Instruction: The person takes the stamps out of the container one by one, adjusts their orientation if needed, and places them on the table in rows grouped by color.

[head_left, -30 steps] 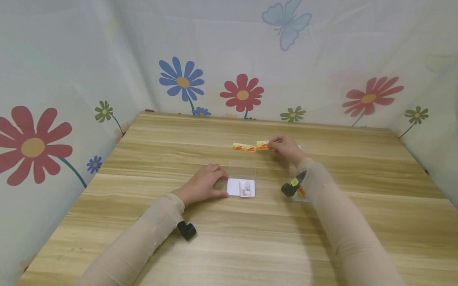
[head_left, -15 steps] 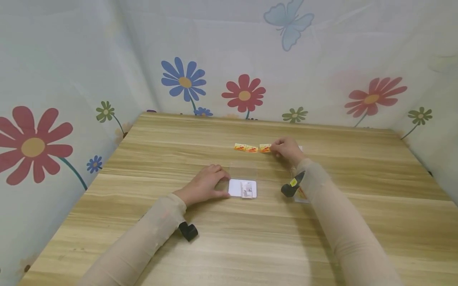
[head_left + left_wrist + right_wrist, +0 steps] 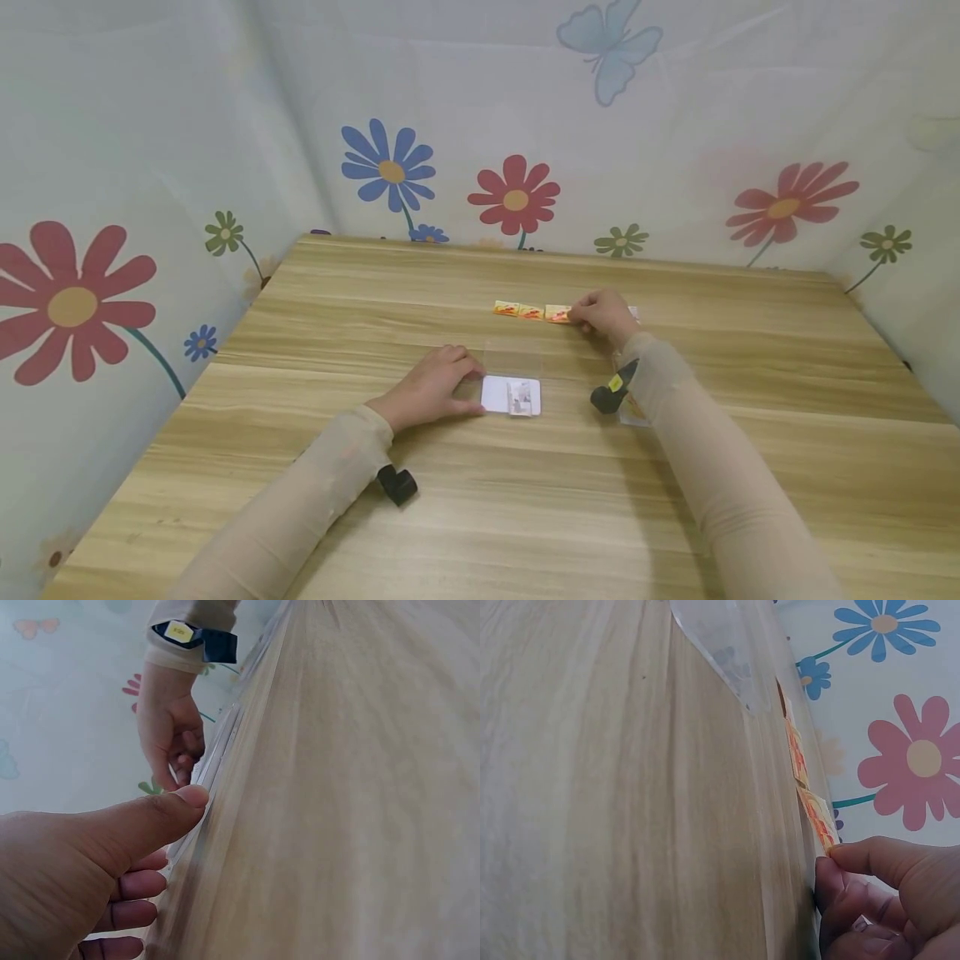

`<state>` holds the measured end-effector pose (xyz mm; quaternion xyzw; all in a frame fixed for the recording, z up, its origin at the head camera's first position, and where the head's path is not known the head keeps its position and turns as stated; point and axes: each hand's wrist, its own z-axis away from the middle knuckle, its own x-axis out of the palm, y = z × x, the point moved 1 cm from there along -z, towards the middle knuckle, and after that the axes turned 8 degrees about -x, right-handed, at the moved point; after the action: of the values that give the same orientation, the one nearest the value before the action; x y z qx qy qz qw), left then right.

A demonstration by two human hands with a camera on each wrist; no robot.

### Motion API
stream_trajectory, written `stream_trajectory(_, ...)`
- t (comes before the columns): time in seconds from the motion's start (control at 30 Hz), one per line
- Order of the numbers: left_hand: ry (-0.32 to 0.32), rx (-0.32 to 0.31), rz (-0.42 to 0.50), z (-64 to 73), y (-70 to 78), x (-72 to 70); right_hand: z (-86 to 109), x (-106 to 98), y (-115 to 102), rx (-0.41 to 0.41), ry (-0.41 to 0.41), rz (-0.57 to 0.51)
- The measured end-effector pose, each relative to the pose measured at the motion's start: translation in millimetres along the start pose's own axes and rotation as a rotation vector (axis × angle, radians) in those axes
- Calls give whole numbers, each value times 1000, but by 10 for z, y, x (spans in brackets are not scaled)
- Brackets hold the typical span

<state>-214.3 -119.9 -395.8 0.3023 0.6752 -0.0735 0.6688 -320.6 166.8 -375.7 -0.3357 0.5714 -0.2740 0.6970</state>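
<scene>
My left hand [image 3: 435, 385] holds the left edge of a small flat clear plastic case [image 3: 493, 394], thumb at its near corner and fingers at the far one. The case lies with its see-through lid [image 3: 512, 358] folded back. On its white inside, a small grey-printed piece [image 3: 520, 398] covers the right part. Farther back, my right hand [image 3: 603, 317] pinches the right end of a yellow-orange card [image 3: 821, 817] between thumb and index finger. That card is the right end of a row with a middle card [image 3: 532, 312] and a left card [image 3: 506, 308].
A second clear case [image 3: 634, 421] with orange print lies under my right forearm, mostly hidden. Beyond the right hand a whitish edge [image 3: 634, 313] shows. The wooden table [image 3: 480, 517] ends at a flowered curtain [image 3: 465, 108] behind and at the sides.
My right hand has drawn the pinched card slightly nearer, into line with the other two. The left hand stays at the case. The head view has shifted a little.
</scene>
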Motion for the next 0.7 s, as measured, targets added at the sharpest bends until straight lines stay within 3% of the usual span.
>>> stream_trajectory(0.7, -20, -13, 9, -2, 22, -18, 55, -36, -46, -40, 39, 123)
